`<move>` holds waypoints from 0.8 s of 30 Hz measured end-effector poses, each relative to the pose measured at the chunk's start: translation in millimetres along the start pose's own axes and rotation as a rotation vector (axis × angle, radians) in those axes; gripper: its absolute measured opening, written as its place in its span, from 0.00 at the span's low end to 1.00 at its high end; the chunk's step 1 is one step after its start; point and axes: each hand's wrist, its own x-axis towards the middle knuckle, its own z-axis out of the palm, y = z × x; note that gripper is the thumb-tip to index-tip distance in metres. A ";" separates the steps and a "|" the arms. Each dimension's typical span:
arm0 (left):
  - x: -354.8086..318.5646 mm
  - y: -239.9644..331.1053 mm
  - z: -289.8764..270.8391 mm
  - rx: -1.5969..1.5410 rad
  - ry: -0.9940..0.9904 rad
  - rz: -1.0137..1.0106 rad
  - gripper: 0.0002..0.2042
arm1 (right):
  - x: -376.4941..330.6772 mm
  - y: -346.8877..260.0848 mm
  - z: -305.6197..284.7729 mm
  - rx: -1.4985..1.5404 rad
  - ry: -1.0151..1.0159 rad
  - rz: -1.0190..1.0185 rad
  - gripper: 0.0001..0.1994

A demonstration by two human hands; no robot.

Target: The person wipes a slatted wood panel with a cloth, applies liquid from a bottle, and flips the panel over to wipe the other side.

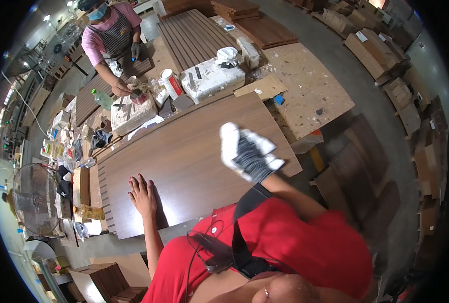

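Observation:
A large brown wood-grain panel (pixel 194 146) lies flat on the worktable before me, with a row of dark slots along its left edge. My left hand (pixel 143 196) is bare and rests on the panel's near left part, palm down, fingers stretched out. On the panel's right side, my right hand (pixel 252 156), in a grey striped glove, presses a white cloth (pixel 230 144) against the surface. The cloth bunches out on both sides of the glove, and my right fingertips are hidden in it.
Beyond the panel stand a stained white block (pixel 212 78), a red-and-white can (pixel 171 83) and a green bottle (pixel 102 99). A co-worker (pixel 114 40) works across the table at far left. A fan (pixel 35 199) stands left; stacked panels (pixel 108 283) lie below, cartons (pixel 371 53) at right.

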 end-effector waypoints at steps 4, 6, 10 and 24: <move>27.6 0.7 16.0 -0.470 -0.195 0.105 0.27 | 42.1 53.5 130.2 0.306 -0.038 -0.459 0.18; -3.5 80.1 -27.6 -0.900 -0.200 0.218 0.26 | 45.4 51.2 123.0 0.341 -0.261 -0.655 0.16; -34.0 154.5 -28.5 -0.465 -0.250 0.654 0.24 | 62.0 62.4 45.4 -0.142 -0.151 -1.327 0.16; -37.6 106.3 -17.5 -0.375 -0.020 0.212 0.22 | 254.4 347.1 -32.1 -0.198 0.559 0.156 0.20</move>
